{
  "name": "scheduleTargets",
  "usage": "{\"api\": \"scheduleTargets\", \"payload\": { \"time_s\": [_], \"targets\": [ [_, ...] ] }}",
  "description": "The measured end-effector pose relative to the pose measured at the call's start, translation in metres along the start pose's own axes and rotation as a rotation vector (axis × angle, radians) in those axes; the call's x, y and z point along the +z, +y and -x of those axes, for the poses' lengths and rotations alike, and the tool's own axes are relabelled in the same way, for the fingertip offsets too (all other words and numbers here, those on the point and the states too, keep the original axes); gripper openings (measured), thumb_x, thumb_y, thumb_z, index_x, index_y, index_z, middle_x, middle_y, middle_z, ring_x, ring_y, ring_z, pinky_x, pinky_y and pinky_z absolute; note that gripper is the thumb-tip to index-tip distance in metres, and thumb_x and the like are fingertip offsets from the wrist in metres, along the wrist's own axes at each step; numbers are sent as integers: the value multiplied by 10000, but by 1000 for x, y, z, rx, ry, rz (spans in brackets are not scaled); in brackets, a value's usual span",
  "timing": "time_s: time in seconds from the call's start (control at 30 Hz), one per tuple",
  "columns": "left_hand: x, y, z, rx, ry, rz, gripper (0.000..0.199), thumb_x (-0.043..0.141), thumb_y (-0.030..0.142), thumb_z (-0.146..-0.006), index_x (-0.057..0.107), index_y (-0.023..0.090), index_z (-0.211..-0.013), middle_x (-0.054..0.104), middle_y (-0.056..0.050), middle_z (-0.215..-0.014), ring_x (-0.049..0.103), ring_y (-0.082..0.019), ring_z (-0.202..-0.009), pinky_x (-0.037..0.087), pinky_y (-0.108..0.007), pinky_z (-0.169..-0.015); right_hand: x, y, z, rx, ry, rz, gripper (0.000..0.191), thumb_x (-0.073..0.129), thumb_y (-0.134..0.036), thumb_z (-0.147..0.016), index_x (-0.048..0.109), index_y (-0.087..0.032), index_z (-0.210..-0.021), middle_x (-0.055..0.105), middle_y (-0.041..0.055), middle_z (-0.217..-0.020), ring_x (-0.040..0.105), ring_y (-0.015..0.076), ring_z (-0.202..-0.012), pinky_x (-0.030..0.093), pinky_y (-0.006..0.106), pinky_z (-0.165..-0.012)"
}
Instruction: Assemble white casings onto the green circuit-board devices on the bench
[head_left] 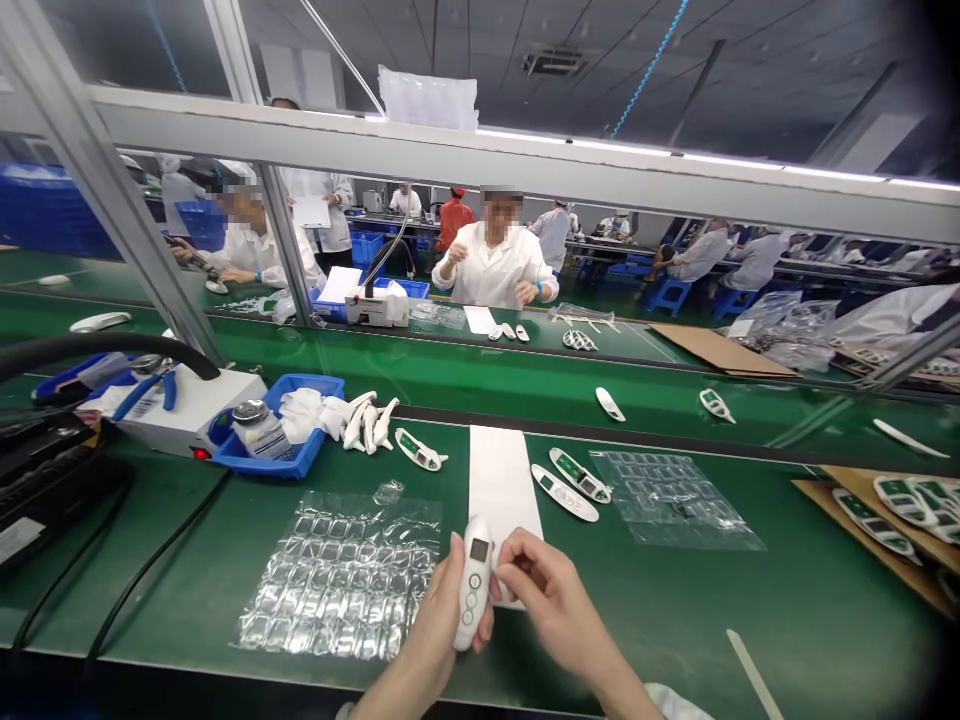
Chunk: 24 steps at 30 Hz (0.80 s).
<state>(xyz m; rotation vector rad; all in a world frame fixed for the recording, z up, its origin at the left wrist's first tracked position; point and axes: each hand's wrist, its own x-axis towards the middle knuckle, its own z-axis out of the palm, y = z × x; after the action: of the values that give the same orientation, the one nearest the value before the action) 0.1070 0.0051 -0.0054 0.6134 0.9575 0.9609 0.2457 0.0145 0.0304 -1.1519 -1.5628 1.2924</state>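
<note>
A white handheld device (473, 585) with a small dark screen and several round buttons stands nearly upright in my left hand (433, 632). My left fingers wrap round it from behind, the thumb along its left edge. Close by its right side is my right hand (551, 600), thumb and forefinger pinched together; whatever is between them is hidden. Under both hands lies a white paper sheet (504, 478). Beyond, to the right, are an opened housing with a green circuit board (580, 474) and a white housing shell (564, 492). Another board-filled housing (418, 449) lies left of the paper.
Clear plastic blister sheets (337, 575) lie left and right of my hands. A blue bin (304, 465) and white parts (370, 422) sit at the back left. Cardboard (814, 490) with housings is at right. Across the green conveyor (480, 383) sits a co-worker (499, 260).
</note>
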Motion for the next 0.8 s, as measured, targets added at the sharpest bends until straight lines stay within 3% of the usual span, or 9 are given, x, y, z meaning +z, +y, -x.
{"api": "scheduleTargets", "payload": {
  "time_s": [0.17,0.8],
  "targets": [
    [-2,-1,8,22,32,65,584,401,688,-826,564,148,-676,475,28,-388,395,-74,-331,277,-170,-352,21,-11,-9,-52,19,98,184,492,-252,-911,518,-202,-736,496,-26,-709,506,124,-607,408,237,-576],
    [-7,0,18,31,63,31,634,309,734,-819,535,159,-676,455,34,-379,370,-71,-330,263,-175,-354,28,-7,-13,-34,3,102,181,481,-289,-929,506,-202,-773,500,-35,-688,516,114,-562,420,236,-549]
  ]
}}
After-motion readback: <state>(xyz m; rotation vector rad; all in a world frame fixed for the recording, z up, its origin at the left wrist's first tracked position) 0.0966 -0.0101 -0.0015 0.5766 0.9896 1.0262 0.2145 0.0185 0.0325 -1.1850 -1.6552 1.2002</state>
